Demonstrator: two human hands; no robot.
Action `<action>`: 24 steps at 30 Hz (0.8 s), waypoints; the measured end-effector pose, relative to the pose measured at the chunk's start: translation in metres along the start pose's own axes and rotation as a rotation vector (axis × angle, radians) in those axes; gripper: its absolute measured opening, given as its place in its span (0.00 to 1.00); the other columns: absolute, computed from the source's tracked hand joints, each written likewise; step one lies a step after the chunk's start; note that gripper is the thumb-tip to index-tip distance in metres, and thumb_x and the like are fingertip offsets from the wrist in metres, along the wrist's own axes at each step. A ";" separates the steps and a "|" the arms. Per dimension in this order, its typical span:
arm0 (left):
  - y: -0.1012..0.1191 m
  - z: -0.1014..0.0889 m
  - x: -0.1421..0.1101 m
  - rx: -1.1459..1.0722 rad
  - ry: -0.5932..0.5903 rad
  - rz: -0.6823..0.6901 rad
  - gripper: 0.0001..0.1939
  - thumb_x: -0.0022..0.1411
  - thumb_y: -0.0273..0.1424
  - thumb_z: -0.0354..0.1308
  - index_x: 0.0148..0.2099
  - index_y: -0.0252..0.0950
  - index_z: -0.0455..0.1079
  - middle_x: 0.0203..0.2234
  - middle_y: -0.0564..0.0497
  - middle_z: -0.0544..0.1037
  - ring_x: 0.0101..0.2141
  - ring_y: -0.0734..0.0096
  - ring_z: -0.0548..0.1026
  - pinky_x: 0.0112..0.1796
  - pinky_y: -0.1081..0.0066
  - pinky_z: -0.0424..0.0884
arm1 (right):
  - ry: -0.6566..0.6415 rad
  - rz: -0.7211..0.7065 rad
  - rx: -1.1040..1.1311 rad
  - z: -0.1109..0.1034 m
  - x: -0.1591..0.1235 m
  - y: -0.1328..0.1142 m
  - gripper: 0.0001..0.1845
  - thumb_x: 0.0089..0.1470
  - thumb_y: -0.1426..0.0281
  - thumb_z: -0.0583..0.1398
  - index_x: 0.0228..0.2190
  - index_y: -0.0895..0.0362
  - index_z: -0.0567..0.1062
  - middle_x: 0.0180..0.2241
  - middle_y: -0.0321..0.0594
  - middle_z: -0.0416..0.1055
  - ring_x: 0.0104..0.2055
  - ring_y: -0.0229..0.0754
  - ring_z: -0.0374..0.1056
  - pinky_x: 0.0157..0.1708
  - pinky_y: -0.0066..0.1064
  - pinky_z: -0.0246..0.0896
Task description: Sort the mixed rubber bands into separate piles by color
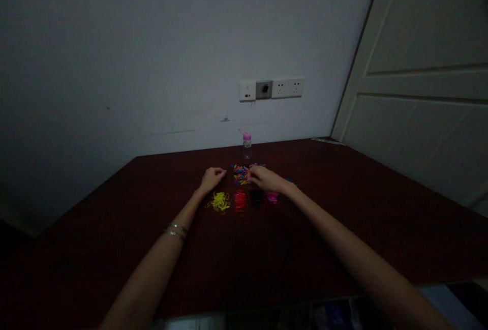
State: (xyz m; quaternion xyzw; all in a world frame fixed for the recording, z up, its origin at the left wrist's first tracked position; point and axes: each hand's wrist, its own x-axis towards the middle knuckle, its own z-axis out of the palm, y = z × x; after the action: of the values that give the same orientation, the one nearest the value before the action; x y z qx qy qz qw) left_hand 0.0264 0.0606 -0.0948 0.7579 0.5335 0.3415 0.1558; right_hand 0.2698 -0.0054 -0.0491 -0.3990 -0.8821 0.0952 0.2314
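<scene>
A pile of mixed-colour small rubber bands point(241, 175) lies on the dark red table. My right hand point(265, 178) reaches over its right side with fingertips pinched at the pile; what they hold is too small to make out. To the left of the pile, my left hand point(212, 179) rests by the table surface, fingers pressed together, their contents hidden. Nearer me are separate heaps: yellow rubber bands point(220, 202) below my left hand, red bands point(240, 201), black bands point(255, 198), and pink bands point(272, 197) under my right wrist. A bit of blue point(291, 181) shows behind the right forearm.
Behind the mixed pile stands a clear bottle point(247, 152) with a pink cap and loop. Sockets and switches point(271, 89) are set in the wall beyond. A pale panelled door point(423, 81) borders the table's right side. The table's front edge point(267, 307) is close to me.
</scene>
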 end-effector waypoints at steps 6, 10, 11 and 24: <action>-0.003 0.001 0.000 0.026 0.011 -0.020 0.21 0.55 0.43 0.49 0.34 0.31 0.76 0.17 0.51 0.72 0.21 0.73 0.67 0.24 0.75 0.58 | -0.031 -0.101 0.013 0.009 -0.010 -0.021 0.05 0.55 0.75 0.53 0.30 0.59 0.69 0.33 0.43 0.67 0.38 0.40 0.61 0.39 0.30 0.55; 0.000 0.000 -0.002 0.047 0.002 -0.002 0.20 0.56 0.42 0.49 0.34 0.31 0.76 0.20 0.50 0.75 0.23 0.71 0.69 0.25 0.75 0.60 | -0.035 -0.110 -0.001 0.011 -0.013 -0.032 0.05 0.54 0.75 0.54 0.30 0.60 0.69 0.34 0.43 0.67 0.37 0.40 0.61 0.38 0.30 0.55; 0.001 0.000 -0.002 0.052 0.000 0.003 0.20 0.56 0.41 0.49 0.34 0.31 0.76 0.20 0.49 0.75 0.24 0.71 0.70 0.26 0.75 0.60 | -0.040 -0.112 -0.008 0.011 -0.014 -0.034 0.05 0.54 0.75 0.54 0.30 0.60 0.69 0.34 0.43 0.66 0.37 0.40 0.61 0.38 0.30 0.55; 0.002 -0.001 -0.002 0.074 -0.015 0.020 0.17 0.55 0.38 0.51 0.35 0.32 0.76 0.28 0.48 0.78 0.28 0.69 0.73 0.30 0.74 0.62 | -0.060 -0.153 0.005 0.019 -0.016 -0.035 0.06 0.55 0.72 0.55 0.32 0.59 0.72 0.36 0.44 0.68 0.40 0.41 0.62 0.40 0.31 0.57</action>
State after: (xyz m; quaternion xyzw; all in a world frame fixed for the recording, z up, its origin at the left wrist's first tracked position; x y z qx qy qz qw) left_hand 0.0272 0.0574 -0.0938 0.7711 0.5369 0.3174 0.1282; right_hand 0.2468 -0.0399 -0.0588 -0.3267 -0.9163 0.0915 0.2127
